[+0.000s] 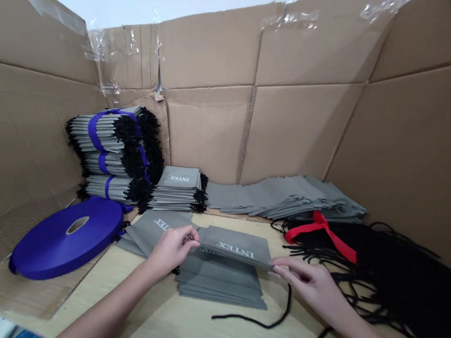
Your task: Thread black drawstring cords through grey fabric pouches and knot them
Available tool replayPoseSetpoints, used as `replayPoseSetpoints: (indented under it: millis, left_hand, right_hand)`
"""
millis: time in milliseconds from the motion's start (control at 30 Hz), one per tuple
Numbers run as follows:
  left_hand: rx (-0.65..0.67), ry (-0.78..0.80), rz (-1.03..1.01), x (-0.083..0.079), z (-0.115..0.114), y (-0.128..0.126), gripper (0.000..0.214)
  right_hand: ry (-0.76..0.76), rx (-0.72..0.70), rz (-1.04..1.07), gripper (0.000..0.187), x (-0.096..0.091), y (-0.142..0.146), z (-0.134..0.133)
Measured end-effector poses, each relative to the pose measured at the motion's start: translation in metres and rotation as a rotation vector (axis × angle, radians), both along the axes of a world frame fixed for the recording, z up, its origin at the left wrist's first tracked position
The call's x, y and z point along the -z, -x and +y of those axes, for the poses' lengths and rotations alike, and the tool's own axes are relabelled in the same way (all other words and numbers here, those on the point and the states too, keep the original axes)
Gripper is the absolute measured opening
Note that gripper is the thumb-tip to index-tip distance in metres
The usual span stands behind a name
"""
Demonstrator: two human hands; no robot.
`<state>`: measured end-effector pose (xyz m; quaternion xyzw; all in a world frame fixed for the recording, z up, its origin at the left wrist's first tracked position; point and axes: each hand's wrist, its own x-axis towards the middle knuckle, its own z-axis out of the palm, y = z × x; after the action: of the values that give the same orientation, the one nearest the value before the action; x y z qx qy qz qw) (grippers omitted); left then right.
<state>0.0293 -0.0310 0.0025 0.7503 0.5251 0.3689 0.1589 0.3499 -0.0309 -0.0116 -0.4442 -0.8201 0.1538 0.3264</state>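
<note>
Grey INTEX bag spans both grips, pinched by left hand and right hand.

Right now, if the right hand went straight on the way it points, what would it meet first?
The gray INTEX bag, at its near corner. The right hand looks almost or already there, though depth is unclear.

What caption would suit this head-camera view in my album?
Left hand and right hand hold a grey INTEX bag over a stack of grey bags, beside loose black cords.
</note>
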Motion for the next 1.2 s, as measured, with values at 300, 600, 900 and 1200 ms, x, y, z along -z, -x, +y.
replayPoseSetpoints:
  millis: [300,600,900,1200]
  left_hand:
    - [0.257,0.514,-0.613,-0.006,0.001,0.002,0.032]
    - [0.127,0.213,-0.231,-0.004,-0.009,-0.003,0.039]
    - [0.495,0.507,-1.092,0.003,-0.004,-0.009,0.032]
    - [0.458,0.286,-0.871,0.002,-0.004,-0.008,0.037]
  right_hand:
    - [0.066,0.018,0.070,0.029,-0.007,0.004,-0.001]
    - [0.104,-0.001,0.119,0.026,-0.005,0.002,0.004]
    - [0.152,0.029,0.264,0.029,-0.007,-0.003,0.010]
    - [0.120,0.035,0.259,0.027,-0.006,-0.007,0.012]
